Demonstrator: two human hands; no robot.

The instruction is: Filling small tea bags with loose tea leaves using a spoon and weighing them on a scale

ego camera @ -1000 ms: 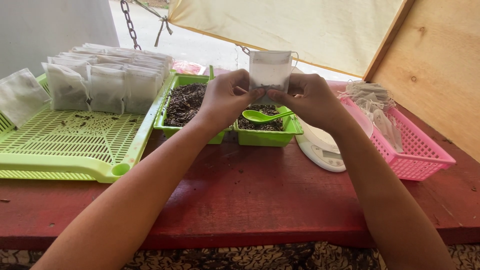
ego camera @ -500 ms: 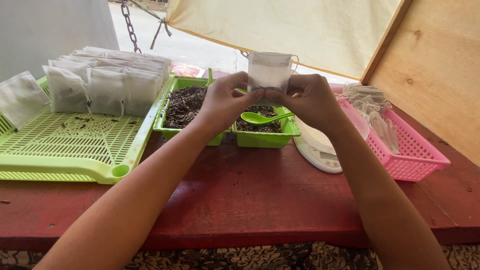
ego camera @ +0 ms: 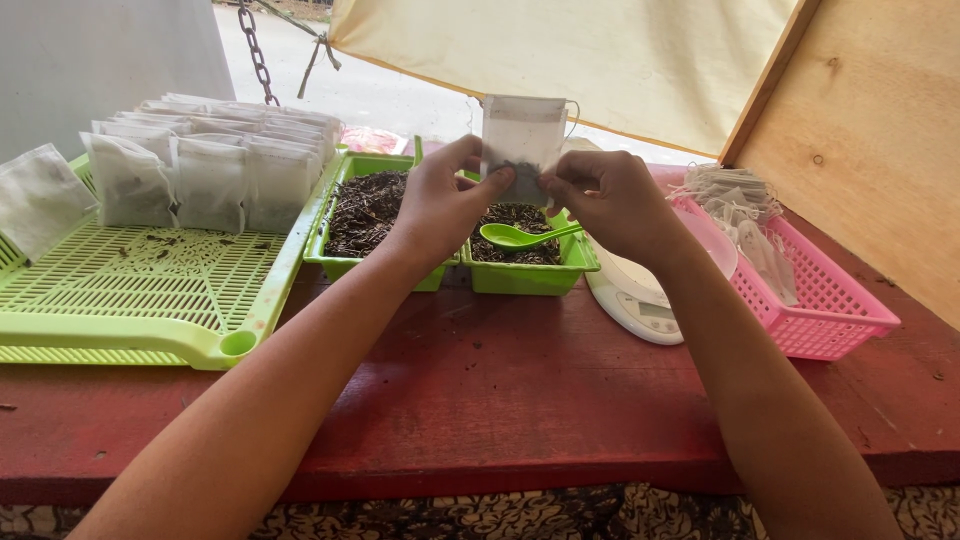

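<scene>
Head view: left hand [ego camera: 440,200] and right hand [ego camera: 610,200] both pinch white pouch [ego camera: 522,145] at lower edge, held upright above green bin [ego camera: 530,275] with green spoon [ego camera: 520,236]. Scale [ego camera: 640,300] right; filled pouches [ego camera: 200,175] on tray [ego camera: 130,300] left.

soft, even daylight — it comes in from the open gap behind, where the pale ground [ego camera: 400,95] is washed out nearly to white. the cream awning [ego camera: 560,50] glows, lit through from behind. shadows on the red tabletop [ego camera: 500,380] are faint and short under the forearms. focus is sharp throughout — no motion blur, only slight stretching at the edges.
</scene>
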